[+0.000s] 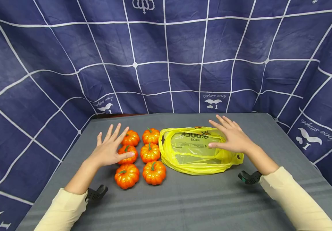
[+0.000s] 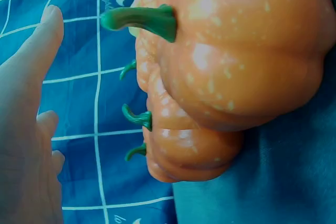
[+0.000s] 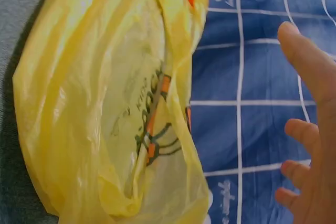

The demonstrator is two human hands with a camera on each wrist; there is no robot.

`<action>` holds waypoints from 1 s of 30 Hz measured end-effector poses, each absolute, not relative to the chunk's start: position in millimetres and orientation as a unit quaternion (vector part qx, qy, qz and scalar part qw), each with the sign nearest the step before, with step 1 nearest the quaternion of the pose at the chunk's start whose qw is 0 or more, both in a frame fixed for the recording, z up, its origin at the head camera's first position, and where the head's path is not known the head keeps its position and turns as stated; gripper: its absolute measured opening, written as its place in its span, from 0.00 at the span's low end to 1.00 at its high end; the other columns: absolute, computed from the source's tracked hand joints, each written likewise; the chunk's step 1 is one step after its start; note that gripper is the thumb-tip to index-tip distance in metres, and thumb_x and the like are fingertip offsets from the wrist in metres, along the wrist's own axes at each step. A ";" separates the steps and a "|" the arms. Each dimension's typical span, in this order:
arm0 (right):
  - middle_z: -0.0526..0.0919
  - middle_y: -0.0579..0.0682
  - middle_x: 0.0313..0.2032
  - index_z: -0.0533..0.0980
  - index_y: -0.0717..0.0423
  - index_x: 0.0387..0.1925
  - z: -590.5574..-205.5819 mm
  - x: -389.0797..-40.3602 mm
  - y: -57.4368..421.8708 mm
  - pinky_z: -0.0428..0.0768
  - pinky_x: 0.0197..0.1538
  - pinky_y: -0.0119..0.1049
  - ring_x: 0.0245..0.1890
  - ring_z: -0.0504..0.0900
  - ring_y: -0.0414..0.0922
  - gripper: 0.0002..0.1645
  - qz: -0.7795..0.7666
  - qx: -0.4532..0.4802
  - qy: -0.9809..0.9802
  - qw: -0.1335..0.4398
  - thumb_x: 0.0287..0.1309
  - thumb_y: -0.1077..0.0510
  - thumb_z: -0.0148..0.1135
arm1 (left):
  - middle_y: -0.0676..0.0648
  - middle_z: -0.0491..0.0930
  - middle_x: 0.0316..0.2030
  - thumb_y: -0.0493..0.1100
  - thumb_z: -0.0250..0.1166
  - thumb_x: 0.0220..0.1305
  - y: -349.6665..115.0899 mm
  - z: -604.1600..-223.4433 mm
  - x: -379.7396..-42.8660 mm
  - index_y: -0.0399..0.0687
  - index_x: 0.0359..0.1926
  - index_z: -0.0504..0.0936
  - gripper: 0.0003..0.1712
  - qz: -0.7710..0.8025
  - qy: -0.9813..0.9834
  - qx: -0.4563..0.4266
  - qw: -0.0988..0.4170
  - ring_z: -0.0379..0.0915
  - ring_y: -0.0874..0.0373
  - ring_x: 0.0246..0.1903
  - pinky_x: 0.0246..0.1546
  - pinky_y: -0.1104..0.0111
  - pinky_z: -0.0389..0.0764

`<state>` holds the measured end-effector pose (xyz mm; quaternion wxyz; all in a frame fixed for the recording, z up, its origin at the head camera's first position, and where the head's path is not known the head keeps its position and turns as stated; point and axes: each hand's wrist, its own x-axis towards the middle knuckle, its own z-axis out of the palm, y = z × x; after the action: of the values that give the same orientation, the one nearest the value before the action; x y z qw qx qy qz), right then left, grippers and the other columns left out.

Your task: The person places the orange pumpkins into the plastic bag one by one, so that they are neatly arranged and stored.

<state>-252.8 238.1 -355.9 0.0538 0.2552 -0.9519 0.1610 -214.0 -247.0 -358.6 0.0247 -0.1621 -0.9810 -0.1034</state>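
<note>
My left hand point(image 1: 109, 150), fingers spread, hovers over the left column of small orange pumpkins point(image 1: 127, 176) with green stems. Its thumb overlaps the middle pumpkin point(image 1: 127, 154) of that column in the head view. A second column, with a pumpkin point(image 1: 154, 172) at its front, stands just to the right. Beside it lies a yellow plastic bag point(image 1: 194, 168), its mouth spread wide and dark print showing inside. Above the bag's right side is my right hand point(image 1: 231, 136), fingers spread and holding nothing. In the left wrist view a large-looking pumpkin point(image 2: 247, 51) sits close below the hand.
A grey cloth covers the table point(image 1: 180, 205). Blue curtains point(image 1: 183, 77) with white grid lines rise behind it and on both sides. Black wrist cameras are strapped under the left wrist point(image 1: 97, 193) and the right wrist point(image 1: 249, 177).
</note>
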 end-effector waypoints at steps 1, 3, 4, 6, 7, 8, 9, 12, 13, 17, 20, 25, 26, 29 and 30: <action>0.44 0.56 0.76 0.54 0.45 0.76 -356.6 -253.5 239.9 0.40 0.66 0.69 0.74 0.40 0.60 0.55 0.174 0.251 -0.950 0.059 0.53 0.30 0.64 | 0.39 0.34 0.76 0.75 0.59 0.56 -247.7 -359.3 -215.0 0.58 0.78 0.43 0.58 -0.112 -0.980 -0.161 0.021 0.23 0.36 0.73 0.61 0.32 0.26; 0.47 0.59 0.75 0.57 0.48 0.75 -359.1 -255.8 244.7 0.42 0.66 0.69 0.73 0.43 0.62 0.52 0.197 0.239 -0.948 0.066 0.55 0.33 0.64 | 0.39 0.33 0.76 0.72 0.60 0.58 -249.3 -361.4 -217.8 0.58 0.78 0.42 0.57 -0.132 -0.979 -0.158 0.013 0.22 0.36 0.73 0.60 0.32 0.25; 0.48 0.60 0.75 0.58 0.49 0.74 -361.1 -257.5 247.8 0.44 0.65 0.70 0.73 0.44 0.63 0.51 0.212 0.230 -0.947 0.069 0.56 0.35 0.65 | 0.39 0.34 0.76 0.71 0.60 0.59 -250.3 -362.7 -219.7 0.58 0.78 0.43 0.56 -0.144 -0.977 -0.156 0.011 0.23 0.37 0.73 0.60 0.32 0.25; 0.51 0.62 0.74 0.60 0.53 0.73 -364.9 -259.9 254.0 0.46 0.64 0.71 0.72 0.46 0.65 0.48 0.245 0.212 -0.943 0.072 0.58 0.38 0.65 | 0.39 0.36 0.76 0.69 0.61 0.60 -252.7 -365.8 -224.3 0.59 0.78 0.44 0.55 -0.173 -0.973 -0.156 0.011 0.24 0.37 0.73 0.60 0.31 0.26; 0.52 0.63 0.73 0.61 0.55 0.72 -367.5 -261.0 257.3 0.47 0.63 0.72 0.71 0.47 0.67 0.46 0.261 0.201 -0.941 0.074 0.59 0.40 0.65 | 0.39 0.37 0.76 0.68 0.62 0.60 -254.0 -367.2 -226.8 0.59 0.78 0.45 0.54 -0.188 -0.970 -0.156 0.012 0.25 0.37 0.73 0.60 0.31 0.26; 0.53 0.65 0.72 0.62 0.57 0.71 -370.5 -261.8 260.3 0.48 0.62 0.73 0.71 0.47 0.68 0.45 0.279 0.189 -0.938 0.077 0.60 0.41 0.65 | 0.40 0.38 0.76 0.67 0.62 0.61 -255.4 -368.7 -229.5 0.59 0.78 0.46 0.53 -0.202 -0.967 -0.157 0.014 0.26 0.37 0.73 0.60 0.31 0.27; 0.54 0.66 0.72 0.62 0.59 0.70 -373.8 -262.5 263.5 0.48 0.62 0.73 0.70 0.48 0.69 0.44 0.297 0.178 -0.935 0.081 0.60 0.42 0.65 | 0.40 0.40 0.76 0.67 0.62 0.61 -256.9 -370.3 -232.4 0.59 0.78 0.47 0.52 -0.216 -0.963 -0.158 0.017 0.28 0.37 0.73 0.60 0.30 0.29; 0.57 0.68 0.69 0.64 0.64 0.68 -385.9 -264.1 272.4 0.50 0.63 0.71 0.68 0.51 0.70 0.41 0.337 0.145 -0.926 0.091 0.62 0.44 0.63 | 0.39 0.44 0.75 0.65 0.63 0.62 -262.0 -374.3 -241.0 0.56 0.77 0.51 0.50 -0.248 -0.955 -0.162 0.020 0.32 0.35 0.73 0.60 0.30 0.34; 0.58 0.69 0.69 0.64 0.64 0.68 -390.7 -264.5 275.2 0.50 0.63 0.70 0.68 0.52 0.70 0.41 0.347 0.133 -0.924 0.091 0.63 0.44 0.63 | 0.38 0.45 0.75 0.64 0.64 0.62 -263.7 -375.3 -243.5 0.54 0.77 0.51 0.50 -0.258 -0.952 -0.162 0.019 0.33 0.35 0.73 0.61 0.31 0.36; 0.59 0.69 0.69 0.62 0.64 0.70 -409.3 -266.2 283.7 0.54 0.63 0.69 0.68 0.53 0.69 0.42 0.374 0.086 -0.921 0.065 0.65 0.42 0.60 | 0.33 0.48 0.73 0.58 0.66 0.62 -270.1 -378.6 -253.0 0.44 0.75 0.55 0.49 -0.277 -0.947 -0.160 0.007 0.37 0.32 0.72 0.64 0.35 0.43; 0.59 0.71 0.68 0.60 0.63 0.71 -421.2 -264.9 287.4 0.57 0.62 0.68 0.67 0.56 0.69 0.44 0.396 0.061 -0.915 0.044 0.65 0.41 0.59 | 0.31 0.51 0.72 0.58 0.65 0.63 -271.8 -381.0 -261.3 0.41 0.74 0.56 0.48 -0.270 -0.951 -0.152 -0.002 0.42 0.33 0.71 0.65 0.38 0.47; 0.64 0.69 0.66 0.59 0.65 0.71 -438.2 -259.2 292.6 0.69 0.61 0.47 0.63 0.64 0.64 0.43 0.460 0.041 -0.886 0.037 0.65 0.45 0.60 | 0.31 0.55 0.71 0.58 0.63 0.64 -269.8 -385.0 -275.8 0.38 0.73 0.57 0.47 -0.280 -0.950 -0.138 -0.022 0.49 0.33 0.69 0.65 0.41 0.52; 0.65 0.68 0.65 0.59 0.65 0.71 -440.7 -258.5 293.3 0.70 0.59 0.39 0.63 0.65 0.63 0.43 0.473 0.039 -0.880 0.037 0.65 0.45 0.60 | 0.30 0.55 0.70 0.57 0.63 0.64 -269.8 -385.8 -277.8 0.38 0.74 0.56 0.46 -0.291 -0.947 -0.132 -0.029 0.50 0.33 0.69 0.65 0.41 0.53; 0.68 0.67 0.65 0.61 0.65 0.70 -446.7 -259.6 294.6 0.68 0.50 0.21 0.62 0.69 0.55 0.40 0.503 0.042 -0.862 0.042 0.66 0.46 0.60 | 0.29 0.57 0.69 0.57 0.63 0.64 -272.6 -388.8 -281.7 0.39 0.74 0.56 0.46 -0.317 -0.941 -0.110 -0.051 0.51 0.33 0.68 0.66 0.42 0.53; 0.68 0.66 0.64 0.62 0.64 0.70 -448.1 -260.7 294.4 0.67 0.47 0.17 0.60 0.71 0.49 0.39 0.511 0.043 -0.858 0.043 0.66 0.47 0.60 | 0.29 0.57 0.69 0.58 0.63 0.64 -273.7 -389.6 -282.1 0.39 0.74 0.56 0.47 -0.324 -0.939 -0.103 -0.058 0.51 0.33 0.68 0.65 0.42 0.54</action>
<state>-260.7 294.4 -448.1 0.0432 0.0434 -0.8576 0.5107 -282.1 -273.7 -389.6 -0.0582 -0.1034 -0.9386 -0.3241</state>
